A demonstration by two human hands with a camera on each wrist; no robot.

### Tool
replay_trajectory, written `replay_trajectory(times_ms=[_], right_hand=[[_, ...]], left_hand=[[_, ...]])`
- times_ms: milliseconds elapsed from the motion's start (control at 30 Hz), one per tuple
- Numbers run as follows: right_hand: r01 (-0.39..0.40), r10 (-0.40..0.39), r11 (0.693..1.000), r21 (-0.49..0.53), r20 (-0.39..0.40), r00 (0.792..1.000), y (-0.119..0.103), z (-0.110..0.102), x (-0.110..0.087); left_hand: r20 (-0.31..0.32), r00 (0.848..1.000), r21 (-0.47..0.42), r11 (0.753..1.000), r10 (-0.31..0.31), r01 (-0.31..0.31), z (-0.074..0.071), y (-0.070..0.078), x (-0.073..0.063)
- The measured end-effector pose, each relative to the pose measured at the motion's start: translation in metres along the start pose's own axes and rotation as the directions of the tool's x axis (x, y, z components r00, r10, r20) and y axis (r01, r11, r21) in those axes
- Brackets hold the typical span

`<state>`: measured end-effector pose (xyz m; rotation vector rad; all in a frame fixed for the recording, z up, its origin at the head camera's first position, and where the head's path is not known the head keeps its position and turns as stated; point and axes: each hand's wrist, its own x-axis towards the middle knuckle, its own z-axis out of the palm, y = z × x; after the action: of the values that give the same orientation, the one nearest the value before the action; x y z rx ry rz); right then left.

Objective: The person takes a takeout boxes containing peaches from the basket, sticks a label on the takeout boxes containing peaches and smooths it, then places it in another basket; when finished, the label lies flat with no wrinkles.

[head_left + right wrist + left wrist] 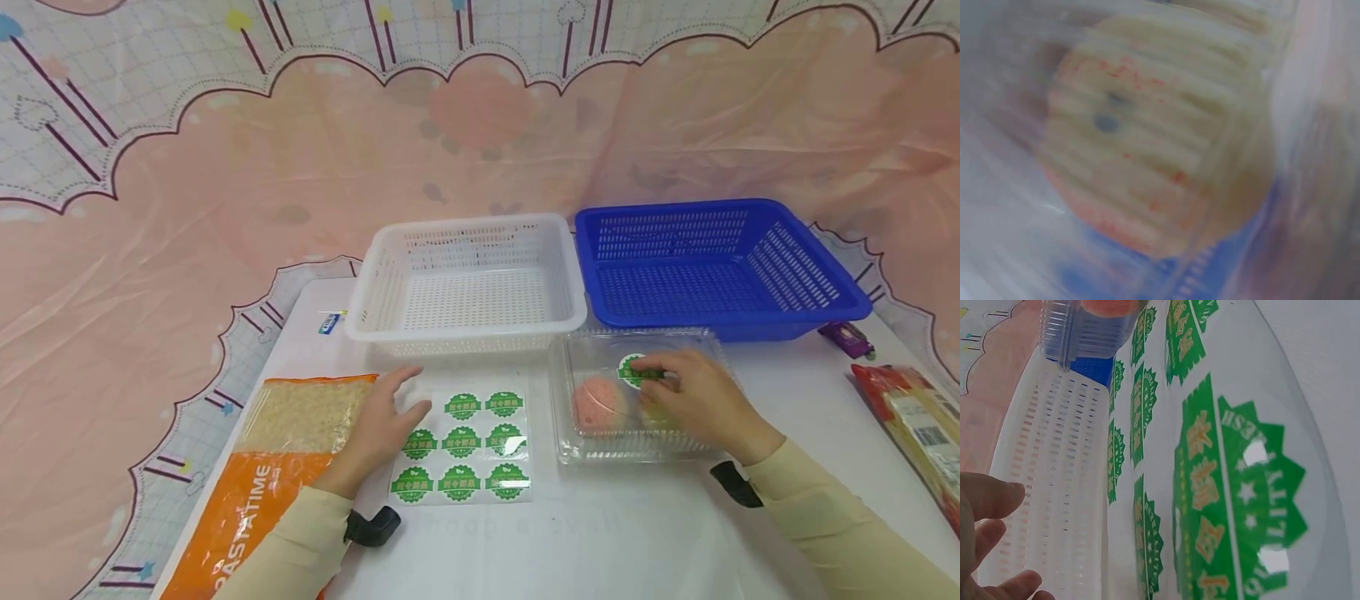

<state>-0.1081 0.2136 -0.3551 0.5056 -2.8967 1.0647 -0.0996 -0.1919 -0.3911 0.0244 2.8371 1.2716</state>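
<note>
In the head view, my right hand point(693, 400) is over a clear plastic box point(585, 354), pinching a round green-and-white sticker point(630, 372) between thumb and forefinger. Whether the sticker touches the lid cannot be told. Inside the box sits a pink round item point(598, 405); a yellowish round item point(1154, 150) shows blurred through ribbed plastic in the right wrist view. My left hand point(382, 429) holds nothing, thumb and fingers spread at the left edge of a sticker sheet point(459, 442) bearing several green stickers. In the left wrist view its fingertips are near the white basket.
A white basket point(465, 336) and a blue basket point(720, 321) stand side by side at the back. An orange pasta bag point(255, 483) lies left. To the right are a red-and-yellow package point(918, 425) and a small purple item point(847, 340). A small blue-and-white item point(328, 323) lies left of the white basket.
</note>
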Motion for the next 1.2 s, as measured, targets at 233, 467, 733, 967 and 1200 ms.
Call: replay_trajectory(times_ms=[233,467,733,967,1200], right_hand=[[-0.012,0.012,1.0,-0.012,-0.001,1.0,0.0,-0.003,-0.002],[-0.004,0.004,1.0,0.004,0.024,1.0,-0.001,-0.006,-0.003],[-0.024,0.024,0.999,0.022,0.04,0.999,-0.004,-0.017,-0.008],[-0.065,0.064,0.998,0.021,0.058,0.996,0.004,-0.034,-0.018],[-0.119,0.117,0.993,0.014,0.066,0.991,0.019,-0.047,-0.028]], left_hand=[[0.033,0.999,-0.071,0.997,0.027,-0.025,0.011,0.012,0.003],[0.04,0.996,-0.13,0.989,0.075,-0.069,0.024,0.021,0.006],[0.075,0.99,-0.172,0.98,0.116,-0.101,0.035,0.033,0.005],[0.121,0.982,-0.221,0.968,0.146,-0.116,0.044,0.042,0.004],[0.203,0.968,-0.308,0.948,0.15,-0.082,0.056,0.05,0.001]])
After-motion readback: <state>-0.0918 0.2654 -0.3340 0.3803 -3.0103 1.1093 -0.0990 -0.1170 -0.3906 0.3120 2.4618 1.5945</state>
